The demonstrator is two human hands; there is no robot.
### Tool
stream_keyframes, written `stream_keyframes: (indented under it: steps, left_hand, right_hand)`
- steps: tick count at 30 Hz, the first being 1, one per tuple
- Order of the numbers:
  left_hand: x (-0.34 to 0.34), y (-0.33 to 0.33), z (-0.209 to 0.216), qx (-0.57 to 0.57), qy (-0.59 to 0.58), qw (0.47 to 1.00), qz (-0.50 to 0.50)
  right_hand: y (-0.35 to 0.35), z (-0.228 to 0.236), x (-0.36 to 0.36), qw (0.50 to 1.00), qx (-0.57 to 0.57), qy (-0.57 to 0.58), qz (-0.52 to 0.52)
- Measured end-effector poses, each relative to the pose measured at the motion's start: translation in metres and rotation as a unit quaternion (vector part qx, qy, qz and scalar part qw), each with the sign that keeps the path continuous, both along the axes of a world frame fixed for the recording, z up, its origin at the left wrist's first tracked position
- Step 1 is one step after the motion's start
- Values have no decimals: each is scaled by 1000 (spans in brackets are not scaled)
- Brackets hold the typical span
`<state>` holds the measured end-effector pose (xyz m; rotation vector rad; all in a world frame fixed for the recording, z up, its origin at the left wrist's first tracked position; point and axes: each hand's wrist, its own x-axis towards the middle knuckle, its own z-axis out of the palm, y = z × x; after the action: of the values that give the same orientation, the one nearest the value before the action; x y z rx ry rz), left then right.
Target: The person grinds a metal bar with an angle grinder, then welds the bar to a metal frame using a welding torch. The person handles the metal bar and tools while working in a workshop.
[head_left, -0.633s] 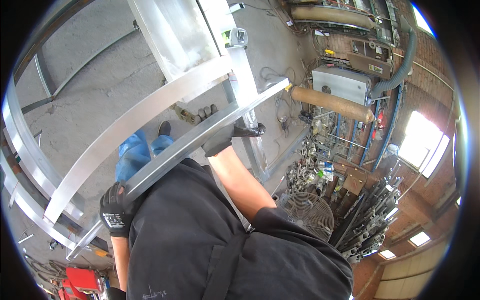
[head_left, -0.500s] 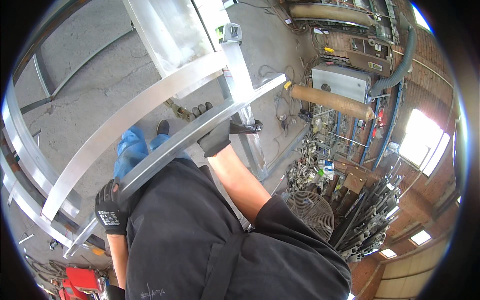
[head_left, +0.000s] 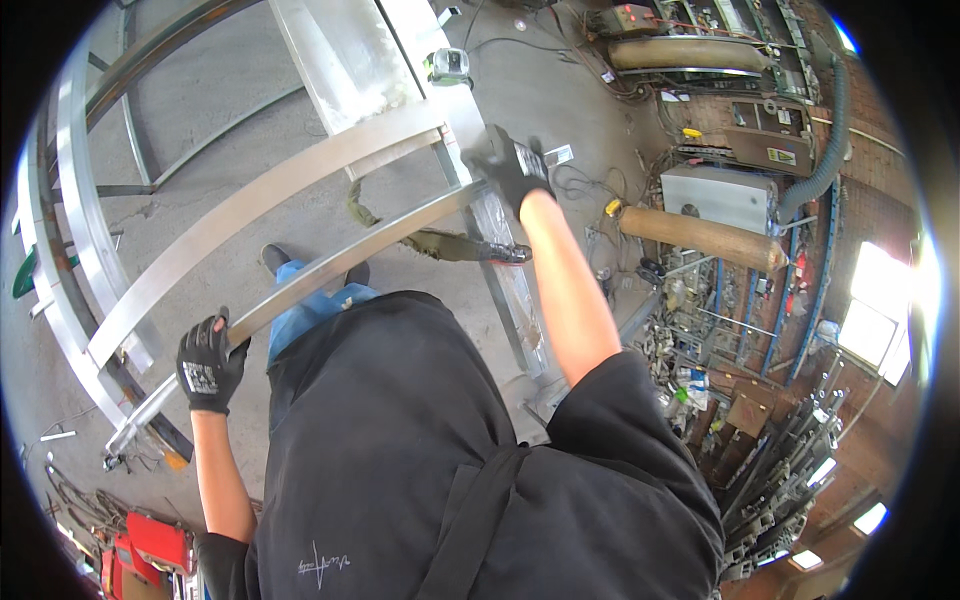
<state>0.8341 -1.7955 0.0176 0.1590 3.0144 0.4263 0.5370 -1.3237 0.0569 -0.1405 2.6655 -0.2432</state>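
A straight grey metal bar [head_left: 345, 262] lies slantwise in front of me, inside a curved flat metal strip [head_left: 240, 188]. At the bar's near left end, my left hand [head_left: 210, 366], in a black glove, is closed around it. My right hand [head_left: 512, 172], also gloved, is over the bar's far right part, by the corner where the strip meets a straight metal piece. Its fingers are smeared by motion, so their grip is unclear. A tape measure [head_left: 448, 66] rests on the metal surface beyond that hand.
Below the bar, a dark green clamp-like tool [head_left: 450, 245] lies across a frame member. More curved metal frames [head_left: 85, 200] stand at left. On the right are a brown gas cylinder [head_left: 700, 238], a grey box-shaped machine [head_left: 722, 198] and stacked metal lengths [head_left: 785, 470]. Red equipment [head_left: 155, 540] sits at lower left.
My right hand has moved from the bar's middle outward to its far right part. The bar has shifted toward the corner of the frame, and my left hand has stayed at its near end.
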Motion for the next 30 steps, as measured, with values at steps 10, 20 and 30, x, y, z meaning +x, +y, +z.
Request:
stream_keyframes:
  steps: [10, 20, 30]
  left_hand:
    - [-8, -5, -7, -75, 49, 996, -10]
    - [-13, 79, -16, -88, 171, 981, 1]
    - [-26, 130, -21, -150, 82, 979, 114]
  right_hand:
    - [-10, 0, -41, 998, -19, -58, 23]
    - [193, -59, 191, 869, -322, 304, -220]
    - [310, -138, 524, 923, -143, -214, -285]
